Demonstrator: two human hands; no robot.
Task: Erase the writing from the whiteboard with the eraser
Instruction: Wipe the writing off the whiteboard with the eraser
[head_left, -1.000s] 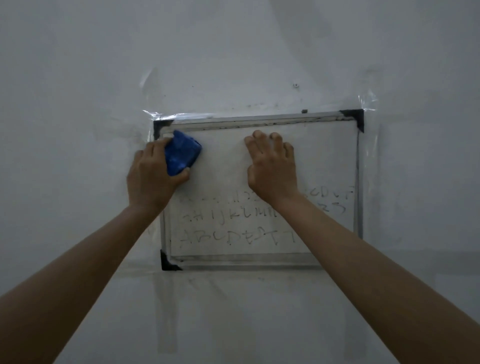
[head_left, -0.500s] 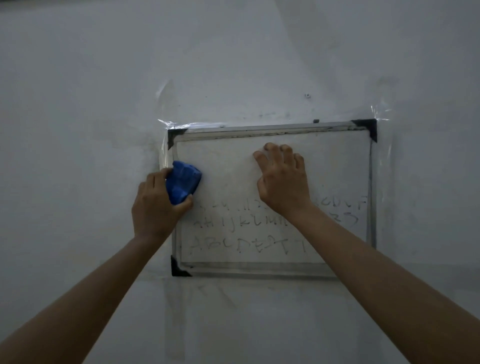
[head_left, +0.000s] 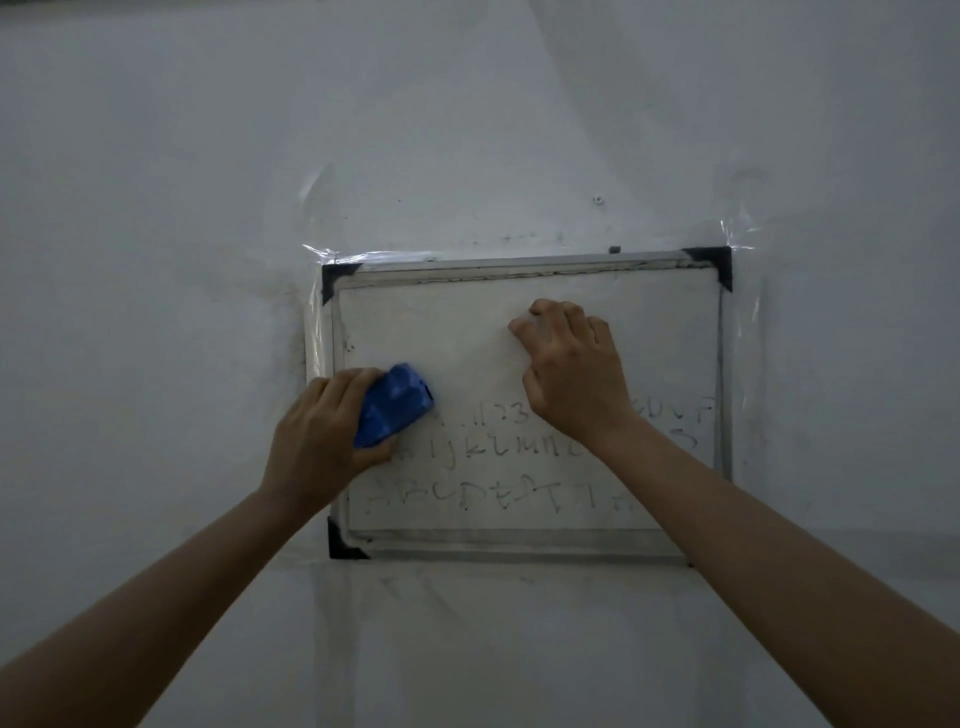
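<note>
A small framed whiteboard (head_left: 457, 332) with black corner caps is taped flat to a pale wall. Its upper half is bare; faint rows of letters and digits (head_left: 498, 449) fill the lower half. My left hand (head_left: 317, 441) grips a blue eraser (head_left: 393, 406) against the board at its left side, level with the top row of writing. My right hand (head_left: 571, 371) presses on the middle of the board with its fingers bent, and covers part of the top row. My right forearm hides the board's lower right corner.
Clear tape (head_left: 748, 332) runs along the board's edges onto the wall (head_left: 156, 260). A small screw (head_left: 598, 199) sits in the wall above the board. Smudged grey marks show on the wall below the frame.
My left hand has slid the eraser down the board's left side from the top corner to the first row of writing. My right hand has stayed pressed on the board.
</note>
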